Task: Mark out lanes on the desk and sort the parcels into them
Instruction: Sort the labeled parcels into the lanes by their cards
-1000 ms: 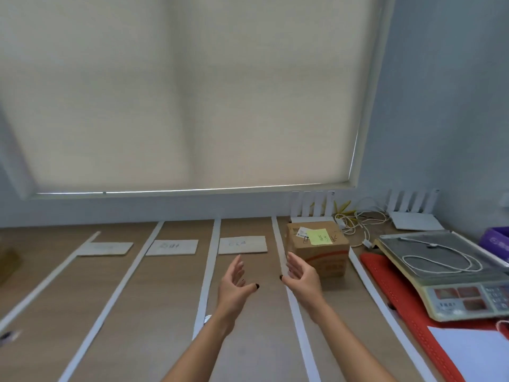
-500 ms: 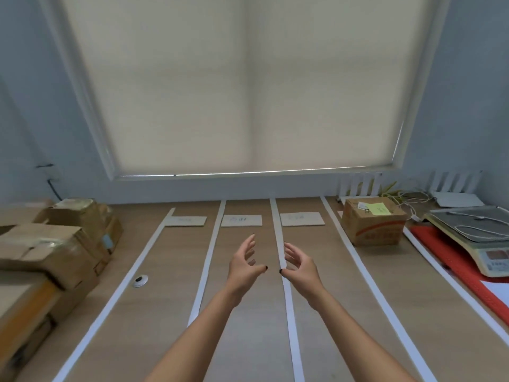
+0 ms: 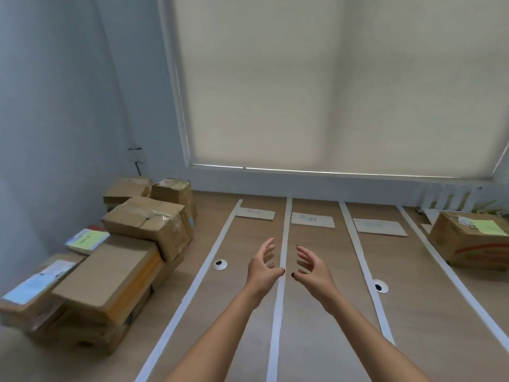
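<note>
**Q:** Hands first: what are they doing?

**A:** Both are empty. The left hand (image 3: 263, 267) and right hand (image 3: 311, 267) hover above the counter (image 3: 308, 340), palms facing each other, fingers spread and loosely bent, touching nothing. A strip of white tape (image 3: 279, 285) runs between them.

**Q:** Where are the parcels?

**A:** A pile of cardboard parcels (image 3: 110, 260) sits at the left end of the counter, against the wall, outside the lanes. One box (image 3: 471, 239) with a green sticky note already stands in the lane at far right. Four tape strips mark the lanes, and a paper label (image 3: 312, 219) lies at the far end of each of the three middle ones; the writing is too faint to read.

**Q:** How should the next pick go?

**A:** My judgement: take from the top of the pile, probably the big taped box (image 3: 150, 224), with one hand on each side, and lift it straight up so that the stacked parcels below stay put. Read its note before choosing a lane.

**Q:** Any room to move?

**A:** The three middle lanes hold only their labels, so there is open counter to set down on. Watch the two round cable holes (image 3: 219, 264) and the tape edges, which a dragged box could peel; carry, don't slide. The pile's lower parcels lean near the front edge.
</note>
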`<move>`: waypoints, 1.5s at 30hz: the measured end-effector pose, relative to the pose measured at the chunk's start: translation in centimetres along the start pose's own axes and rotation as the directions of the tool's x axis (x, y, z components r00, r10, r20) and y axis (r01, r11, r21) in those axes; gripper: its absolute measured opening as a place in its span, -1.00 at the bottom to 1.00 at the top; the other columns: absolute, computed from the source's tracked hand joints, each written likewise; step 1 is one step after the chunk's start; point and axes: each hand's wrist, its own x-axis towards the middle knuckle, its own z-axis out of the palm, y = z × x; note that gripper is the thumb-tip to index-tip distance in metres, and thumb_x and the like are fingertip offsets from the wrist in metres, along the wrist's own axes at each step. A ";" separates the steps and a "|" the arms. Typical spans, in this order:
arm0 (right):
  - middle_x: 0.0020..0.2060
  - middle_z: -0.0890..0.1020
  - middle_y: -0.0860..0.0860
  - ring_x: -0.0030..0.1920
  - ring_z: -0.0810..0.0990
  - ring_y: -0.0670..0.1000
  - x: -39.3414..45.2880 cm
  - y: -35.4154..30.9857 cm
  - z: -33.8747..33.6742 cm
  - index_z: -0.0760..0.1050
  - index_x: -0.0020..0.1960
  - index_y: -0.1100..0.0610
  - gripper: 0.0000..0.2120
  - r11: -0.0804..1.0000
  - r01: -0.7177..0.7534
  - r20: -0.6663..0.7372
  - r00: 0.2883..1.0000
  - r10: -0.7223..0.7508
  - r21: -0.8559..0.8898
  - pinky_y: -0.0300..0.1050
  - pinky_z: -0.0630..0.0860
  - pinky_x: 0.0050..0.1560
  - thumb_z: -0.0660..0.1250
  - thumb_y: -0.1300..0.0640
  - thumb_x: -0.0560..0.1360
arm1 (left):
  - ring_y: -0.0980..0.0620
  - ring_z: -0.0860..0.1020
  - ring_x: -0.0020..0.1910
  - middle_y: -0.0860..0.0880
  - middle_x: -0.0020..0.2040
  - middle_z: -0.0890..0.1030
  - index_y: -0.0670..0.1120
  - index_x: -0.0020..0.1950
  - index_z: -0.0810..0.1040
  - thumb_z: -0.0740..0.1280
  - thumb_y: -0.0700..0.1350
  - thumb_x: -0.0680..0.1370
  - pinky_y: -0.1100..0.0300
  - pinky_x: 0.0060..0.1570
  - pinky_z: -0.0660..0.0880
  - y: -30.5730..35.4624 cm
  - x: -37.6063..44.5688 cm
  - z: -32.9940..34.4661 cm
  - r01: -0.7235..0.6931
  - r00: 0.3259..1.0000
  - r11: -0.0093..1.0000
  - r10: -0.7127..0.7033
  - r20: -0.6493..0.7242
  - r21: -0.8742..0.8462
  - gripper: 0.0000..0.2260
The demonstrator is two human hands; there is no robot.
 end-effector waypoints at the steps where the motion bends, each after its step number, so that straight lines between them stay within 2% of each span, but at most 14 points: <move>1: 0.33 0.43 0.04 0.27 0.43 -0.01 0.6 -0.4 2.1 0.30 0.42 0.11 -0.38 1.000 0.002 -0.001 1.000 -0.002 0.005 -0.13 0.46 0.21 0.34 0.39 0.41 | 0.07 0.38 0.32 -0.06 0.35 0.41 0.01 0.45 0.27 0.33 -0.38 0.39 0.24 0.24 0.40 -0.6 0.6 -2.1 0.000 1.000 1.000 0.000 0.004 0.005 -0.33; 5: 0.34 0.42 0.06 0.27 0.43 0.03 2.8 -2.7 10.7 0.30 0.42 0.14 -0.39 0.999 -0.024 -0.052 0.998 0.026 0.046 -0.02 0.47 0.25 0.32 0.42 0.42 | 0.03 0.37 0.34 -0.06 0.38 0.38 0.02 0.46 0.25 0.33 -0.37 0.41 0.18 0.25 0.41 -1.9 3.0 -11.0 0.013 0.999 1.000 -0.014 0.052 0.028 -0.33; 13: 0.31 0.44 0.09 0.27 0.45 0.06 7.0 -7.7 24.9 0.32 0.40 0.16 -0.43 0.991 -0.036 -0.077 0.996 0.046 0.128 -0.06 0.47 0.19 0.30 0.42 0.43 | -0.07 0.37 0.37 -0.12 0.38 0.39 -0.08 0.46 0.25 0.29 -0.45 0.41 0.23 0.17 0.41 -1.6 6.9 -25.9 -0.021 0.997 1.000 0.021 0.073 -0.007 -0.33; 16: 0.30 0.45 0.09 0.26 0.45 0.04 8.5 -8.6 28.3 0.32 0.39 0.12 -0.43 0.993 -0.042 -0.037 0.998 0.046 0.111 -0.16 0.50 0.06 0.31 0.39 0.43 | -0.06 0.38 0.36 -0.15 0.38 0.39 -0.09 0.46 0.26 0.30 -0.45 0.41 0.17 0.31 0.36 -1.8 7.5 -30.2 -0.021 0.999 1.000 0.021 0.029 -0.001 -0.35; 18: 0.31 0.44 0.10 0.27 0.45 0.06 9.9 -9.3 29.8 0.31 0.40 0.13 -0.44 0.993 -0.045 -0.028 0.998 0.049 0.111 -0.12 0.50 0.10 0.33 0.37 0.44 | -0.06 0.37 0.37 -0.14 0.39 0.38 -0.08 0.47 0.25 0.30 -0.43 0.43 0.12 0.33 0.35 -1.8 8.3 -33.1 -0.016 1.000 1.000 0.016 -0.006 0.011 -0.35; 21: 0.34 0.41 0.13 0.30 0.43 0.09 11.8 -9.8 31.7 0.30 0.42 0.15 -0.44 0.993 -0.062 -0.017 0.998 0.064 0.103 -0.10 0.46 0.16 0.34 0.32 0.45 | -0.05 0.35 0.38 -0.10 0.40 0.37 -0.05 0.47 0.23 0.31 -0.39 0.45 0.17 0.27 0.36 -2.1 9.6 -37.3 -0.006 0.997 0.999 0.008 -0.072 0.031 -0.36; 24: 0.39 0.34 0.12 0.34 0.37 0.09 13.8 -9.8 33.5 0.24 0.45 0.11 -0.43 0.991 -0.103 -0.022 0.994 0.106 0.089 -0.11 0.39 0.20 0.34 0.21 0.48 | -0.03 0.36 0.36 -0.08 0.39 0.39 -0.03 0.47 0.24 0.32 -0.38 0.46 0.32 0.12 0.41 -3.0 11.3 -41.5 0.011 0.988 0.999 -0.003 -0.152 0.050 -0.38; 28: 0.47 0.22 0.08 0.44 0.23 0.10 16.1 -9.2 35.5 0.11 0.50 0.09 -0.38 0.982 -0.155 -0.043 0.986 0.160 0.103 0.00 0.26 0.37 0.30 0.10 0.52 | 0.07 0.39 0.27 -0.04 0.37 0.42 0.02 0.45 0.28 0.35 -0.32 0.47 0.23 0.12 0.37 -5.1 13.8 -46.6 0.058 0.966 0.993 -0.031 -0.258 0.098 -0.40; 32: 0.49 0.17 0.02 0.46 0.18 0.04 17.8 -8.1 36.9 0.04 0.52 0.07 -0.40 0.973 -0.214 -0.029 0.976 0.217 0.091 -0.01 0.18 0.41 0.20 0.00 0.56 | -0.08 0.34 0.38 -0.07 0.42 0.36 0.01 0.46 0.26 0.28 -0.20 0.55 0.06 0.24 0.35 -7.4 15.8 -49.9 0.195 0.928 0.975 -0.150 -0.340 0.103 -0.51; 34: 0.43 0.30 -0.03 0.35 0.30 -0.04 18.4 -7.8 37.6 0.15 0.48 0.02 -0.50 0.972 -0.207 -0.010 0.978 0.209 0.108 -0.13 0.24 0.29 0.15 0.01 0.58 | -0.12 0.31 0.40 -0.09 0.44 0.33 -0.02 0.48 0.23 0.21 -0.13 0.60 0.02 0.28 0.32 -8.4 16.4 -50.3 0.275 0.920 0.958 -0.237 -0.313 0.082 -0.56; 36: 0.31 0.45 -0.06 0.22 0.41 -0.07 18.8 -7.8 38.2 0.25 0.41 -0.05 -0.59 0.971 -0.198 0.012 0.980 0.198 0.134 -0.17 0.29 0.17 0.13 0.02 0.58 | -0.13 0.33 0.38 -0.12 0.42 0.35 -0.05 0.47 0.25 0.17 -0.08 0.61 -0.01 0.31 0.31 -9.0 16.8 -50.0 0.321 0.919 0.944 -0.290 -0.266 0.081 -0.59; 39: 0.21 0.52 -0.09 0.18 0.46 -0.05 19.2 -7.8 38.4 0.31 0.36 -0.07 -0.63 0.963 -0.202 -0.014 0.978 0.208 0.180 -0.15 0.34 0.13 0.17 0.00 0.55 | -0.11 0.38 0.31 -0.13 0.35 0.42 -0.10 0.43 0.33 0.17 -0.11 0.61 0.05 0.26 0.34 -8.9 17.2 -49.2 0.309 0.924 0.948 -0.280 -0.262 0.076 -0.62; 43: 0.16 0.55 -0.04 0.04 0.50 -0.09 19.4 -8.3 37.4 0.35 0.32 -0.02 -0.62 0.952 -0.212 -0.060 0.971 0.230 0.219 -0.20 0.37 -0.11 0.19 -0.03 0.52 | -0.10 0.35 0.34 -0.14 0.35 0.42 -0.15 0.41 0.35 0.14 -0.13 0.62 0.15 0.19 0.29 -8.1 17.3 -48.5 0.290 0.935 0.951 -0.258 -0.243 0.107 -0.65; 45: 0.14 0.56 -0.04 0.00 0.50 -0.13 19.3 -8.6 36.8 0.37 0.30 -0.01 -0.67 0.955 -0.197 -0.073 0.973 0.217 0.221 -0.21 0.37 -0.15 0.17 0.02 0.55 | -0.10 0.36 0.34 -0.14 0.35 0.42 -0.16 0.40 0.35 0.14 -0.13 0.62 0.14 0.21 0.30 -7.8 17.2 -48.1 0.287 0.938 0.952 -0.256 -0.234 0.110 -0.65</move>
